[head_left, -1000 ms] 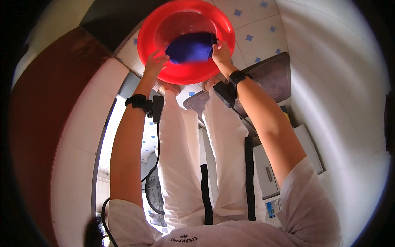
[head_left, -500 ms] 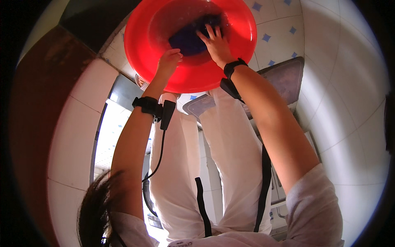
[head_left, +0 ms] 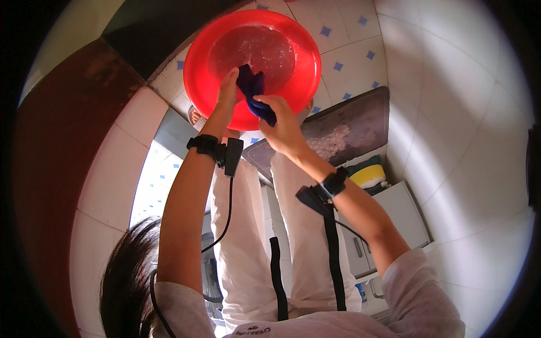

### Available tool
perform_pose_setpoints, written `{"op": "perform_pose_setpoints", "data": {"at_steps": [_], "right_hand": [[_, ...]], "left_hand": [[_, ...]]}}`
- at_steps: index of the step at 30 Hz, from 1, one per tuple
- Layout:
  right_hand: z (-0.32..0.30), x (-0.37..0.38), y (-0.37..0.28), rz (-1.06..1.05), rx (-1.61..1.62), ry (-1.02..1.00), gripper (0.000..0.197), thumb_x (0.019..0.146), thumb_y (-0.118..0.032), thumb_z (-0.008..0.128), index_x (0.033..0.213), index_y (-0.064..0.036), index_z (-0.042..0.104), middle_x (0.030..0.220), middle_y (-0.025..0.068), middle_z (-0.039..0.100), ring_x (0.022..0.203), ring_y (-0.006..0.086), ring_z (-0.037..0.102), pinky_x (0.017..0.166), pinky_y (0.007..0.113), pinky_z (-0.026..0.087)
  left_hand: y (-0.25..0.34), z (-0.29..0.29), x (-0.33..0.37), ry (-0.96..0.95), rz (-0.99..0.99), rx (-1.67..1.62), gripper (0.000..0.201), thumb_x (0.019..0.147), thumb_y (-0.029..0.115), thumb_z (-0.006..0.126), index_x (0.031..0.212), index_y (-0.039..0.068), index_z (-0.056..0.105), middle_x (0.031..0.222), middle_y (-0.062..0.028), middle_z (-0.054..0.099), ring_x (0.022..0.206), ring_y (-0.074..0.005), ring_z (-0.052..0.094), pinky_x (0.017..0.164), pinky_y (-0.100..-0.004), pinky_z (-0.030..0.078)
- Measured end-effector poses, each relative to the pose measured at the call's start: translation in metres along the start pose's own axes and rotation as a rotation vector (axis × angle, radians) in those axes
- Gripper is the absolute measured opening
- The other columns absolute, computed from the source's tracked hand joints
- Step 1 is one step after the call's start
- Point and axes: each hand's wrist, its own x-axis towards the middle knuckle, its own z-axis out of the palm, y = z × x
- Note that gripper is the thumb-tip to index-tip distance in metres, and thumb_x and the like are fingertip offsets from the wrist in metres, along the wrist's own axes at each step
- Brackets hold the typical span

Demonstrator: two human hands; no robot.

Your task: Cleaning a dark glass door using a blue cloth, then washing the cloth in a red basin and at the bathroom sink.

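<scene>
A dark blue cloth [head_left: 252, 85] hangs bunched over the near part of a red basin [head_left: 197, 84]. Cloudy water [head_left: 265, 48] with bubbles fills the basin's bottom. My left hand [head_left: 227, 94] is closed on the cloth's far left end; its fingers are partly hidden behind the thumb side. My right hand [head_left: 283, 127] grips the nearer right end, with the thumb and fingers bent round it. Between the two hands the fabric looks twisted and wet. Black straps with small devices sit on both wrists.
The basin stands on white floor tiles [head_left: 355, 62] with small blue diamonds. A dark mat [head_left: 360, 121] lies right of my legs. A white cabinet [head_left: 397, 217] and a yellow-and-dark object [head_left: 367, 176] are farther right. A dark brown panel [head_left: 62, 129] rises at left.
The cloth has come up from the water toward me. My right hand, spread over it before, now grips one end, and my left hand holds the other. The view has shifted.
</scene>
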Motion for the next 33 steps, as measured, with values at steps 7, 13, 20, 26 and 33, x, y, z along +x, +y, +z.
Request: {"op": "perform_pose_setpoints", "data": {"at_steps": [7, 13, 20, 26, 33], "right_hand": [[0.022, 0.018, 0.016, 0.611, 1.072, 0.291, 0.043, 0.081, -0.023, 0.050, 0.119, -0.0091, 0.035, 0.110, 0.0077, 0.042, 0.095, 0.0148, 0.045, 0.073, 0.027, 0.043], [0.024, 0.052, 0.055, 0.804, 1.250, 0.205, 0.030, 0.079, -0.035, 0.053, 0.092, -0.0084, 0.051, 0.085, 0.0036, 0.052, 0.073, 0.0120, 0.051, 0.059, 0.025, 0.043], [0.028, 0.058, 0.025, 0.818, 1.315, 0.126, 0.028, 0.079, -0.034, 0.055, 0.080, -0.0066, 0.054, 0.068, 0.0036, 0.053, 0.059, 0.0131, 0.051, 0.051, 0.027, 0.042], [0.031, 0.062, 0.038, 0.795, 1.094, 0.276, 0.032, 0.082, -0.034, 0.050, 0.084, -0.0031, 0.055, 0.073, 0.0059, 0.054, 0.063, 0.0150, 0.051, 0.054, 0.027, 0.043], [0.037, 0.072, 0.042, 0.824, 0.985, 0.422, 0.031, 0.084, -0.025, 0.043, 0.077, 0.0021, 0.056, 0.068, 0.0069, 0.053, 0.061, 0.0144, 0.048, 0.052, 0.030, 0.039]], "left_hand": [[-0.011, 0.009, -0.002, -0.135, 0.030, -0.202, 0.031, 0.076, 0.037, 0.053, 0.094, 0.012, 0.053, 0.097, -0.0055, 0.054, 0.091, -0.0166, 0.050, 0.070, -0.0307, 0.042], [-0.018, 0.043, -0.049, 0.264, 0.833, 0.557, 0.018, 0.075, 0.022, 0.054, 0.078, 0.004, 0.054, 0.084, -0.0149, 0.050, 0.080, -0.0315, 0.047, 0.073, -0.0374, 0.038], [0.005, 0.042, -0.060, 0.276, 0.764, 0.426, 0.021, 0.077, 0.023, 0.052, 0.070, 0.003, 0.055, 0.073, -0.0168, 0.053, 0.068, -0.0326, 0.052, 0.060, -0.0371, 0.042], [0.011, 0.046, -0.061, 0.324, 0.668, 0.466, 0.032, 0.079, 0.028, 0.047, 0.063, 0.002, 0.057, 0.058, -0.0194, 0.054, 0.056, -0.0354, 0.054, 0.051, -0.0395, 0.043], [0.014, 0.042, -0.049, 0.263, 0.614, 0.579, 0.035, 0.080, 0.031, 0.043, 0.066, 0.003, 0.059, 0.059, -0.0202, 0.054, 0.058, -0.0361, 0.054, 0.052, -0.0400, 0.043]]}}
